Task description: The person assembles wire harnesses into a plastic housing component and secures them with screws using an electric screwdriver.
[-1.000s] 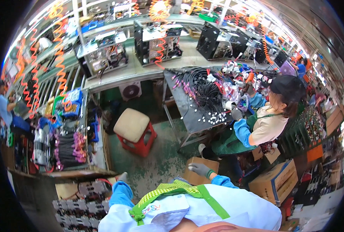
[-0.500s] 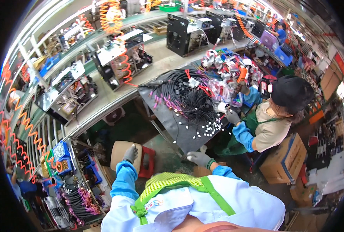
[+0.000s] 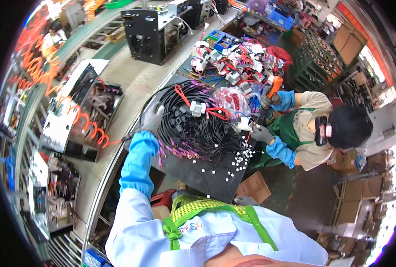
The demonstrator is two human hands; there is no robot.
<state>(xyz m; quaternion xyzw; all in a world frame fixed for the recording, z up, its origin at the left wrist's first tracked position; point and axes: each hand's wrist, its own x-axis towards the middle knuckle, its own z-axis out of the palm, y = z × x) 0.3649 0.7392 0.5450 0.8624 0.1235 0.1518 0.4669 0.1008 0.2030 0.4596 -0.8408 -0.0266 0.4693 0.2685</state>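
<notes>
- Head view: two gloved hands belong to the person; the left hand [image 3: 153,118] is at the left edge of one heap of black cables [image 3: 180,129], and the right hand [image 3: 245,200] hangs low by the near edge of the table [image 3: 198,179].
- Nothing shows in the left grip, though I cannot tell if its fingers touch a cable; the right grip is too hidden to tell.
- The cables are too tangled to count and lie with purple ends toward the near left.
- One gray-white block [image 3: 197,108] with red wires rests on the heap; one clear plastic bag [image 3: 232,100] lies just beside it.
- Over a dozen small white pieces [image 3: 239,161] are scattered to the right.
- One co-worker [image 3: 311,127] stands at the right, one hand holding an orange tool [image 3: 275,85], the other a white part [image 3: 244,124].
- Mixed wired parts [image 3: 233,78] crowd the far end.
- The table is dark; a pale work line [image 3: 105,78] runs along its left, carrying one black cabinet [image 3: 143,38].
- One cardboard box [image 3: 254,188] sits beyond the right hand.
</notes>
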